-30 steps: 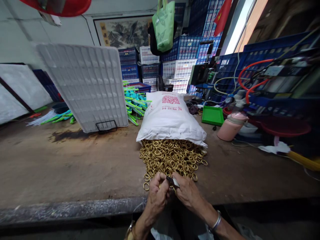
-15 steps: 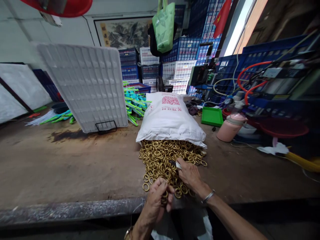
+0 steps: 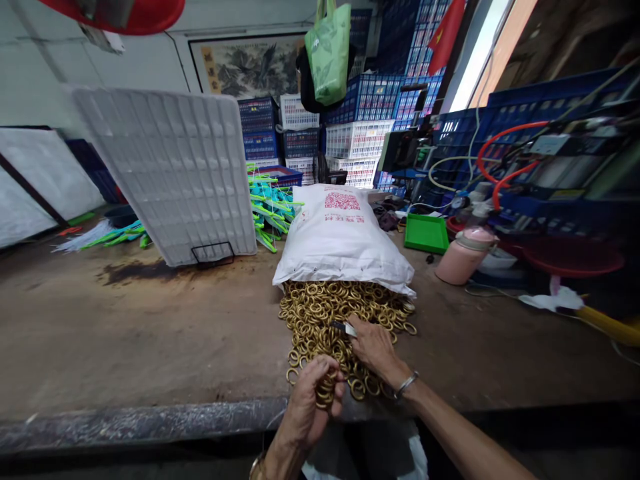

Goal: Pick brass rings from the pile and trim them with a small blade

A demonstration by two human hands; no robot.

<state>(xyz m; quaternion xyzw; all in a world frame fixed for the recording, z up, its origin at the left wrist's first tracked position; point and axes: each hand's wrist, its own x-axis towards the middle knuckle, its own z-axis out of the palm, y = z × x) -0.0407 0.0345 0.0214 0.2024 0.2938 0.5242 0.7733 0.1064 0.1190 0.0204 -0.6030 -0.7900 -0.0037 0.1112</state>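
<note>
— Where are the rings (image 3: pixel 313 313) found?
— They are heaped on the bench (image 3: pixel 150 340), at the near end of the white sack (image 3: pixel 343 243), and are spread toward the front edge.

— What is held in the left hand (image 3: pixel 309 400)?
— Several rings are grasped there, by fingers curled around them; the hand is held low, by the front edge of the bench.

— And in the right hand (image 3: pixel 374 347)?
— A small tool (image 3: pixel 345 327), dark at the tip and pale nearer the hand, is gripped between the fingers. It is pointed leftward over the heap. It may be a blade, but it is seen too small to be sure.

— What else is set around?
— On the left, a pale panel (image 3: pixel 185 180) is stood upright, with green pieces (image 3: pixel 270 207) piled beside it. To the right of the sack, a green tray (image 3: pixel 426 235) and a pink bottle (image 3: pixel 461 259) are placed near each other.
</note>
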